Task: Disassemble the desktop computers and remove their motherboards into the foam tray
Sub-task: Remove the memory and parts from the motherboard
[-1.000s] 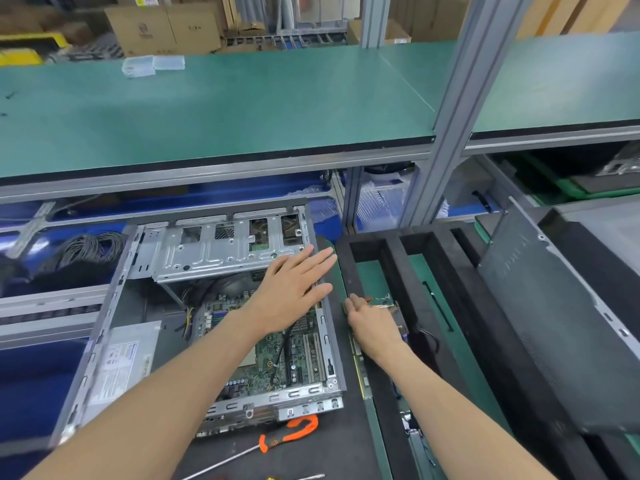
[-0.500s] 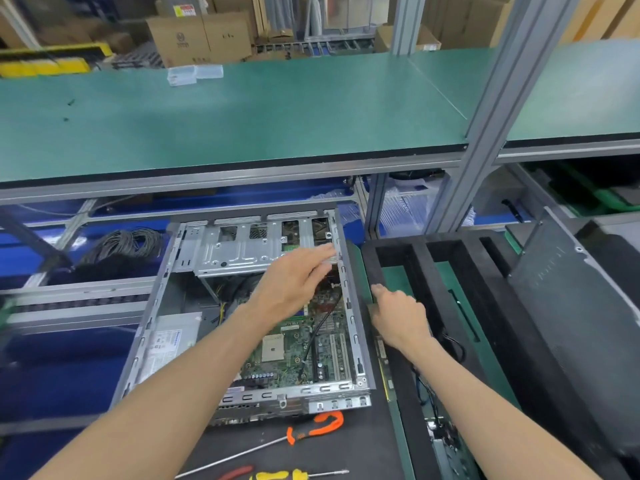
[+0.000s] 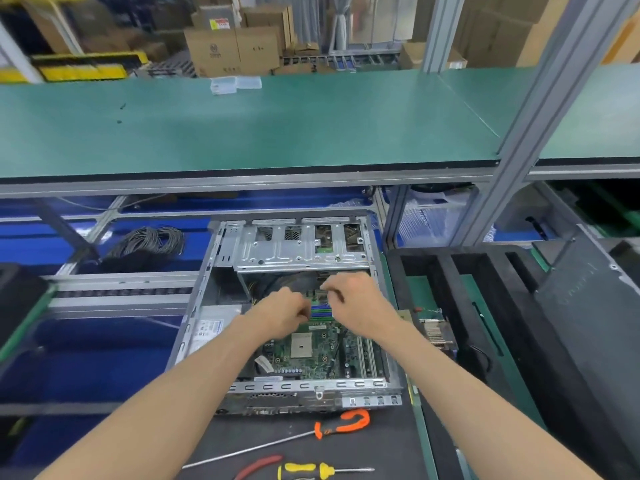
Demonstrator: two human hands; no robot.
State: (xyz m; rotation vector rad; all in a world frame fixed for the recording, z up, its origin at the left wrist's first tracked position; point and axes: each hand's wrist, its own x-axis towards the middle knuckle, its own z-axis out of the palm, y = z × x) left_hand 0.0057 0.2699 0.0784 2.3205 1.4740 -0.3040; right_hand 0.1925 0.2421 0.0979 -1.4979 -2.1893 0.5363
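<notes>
On the dark table, the open desktop computer case (image 3: 298,306) lies flat with its green motherboard (image 3: 311,351) still seated inside, and both hands reach into its far half. The left hand (image 3: 282,315) has its fingers curled down onto the board, the right hand (image 3: 360,303) has its fingers curled over a small part near the drive cage; what either grips I cannot tell. The black foam tray (image 3: 446,289) sits just right of the case, and an orange-handled screwdriver (image 3: 343,424) and a yellow-handled screwdriver (image 3: 308,471) lie at the table's near edge.

Bright, even overhead light, soft shadows.
Motion blur smears the left edge; wide-angle distortion bends the frame posts beyond the hands (image 3: 325,306).
</notes>
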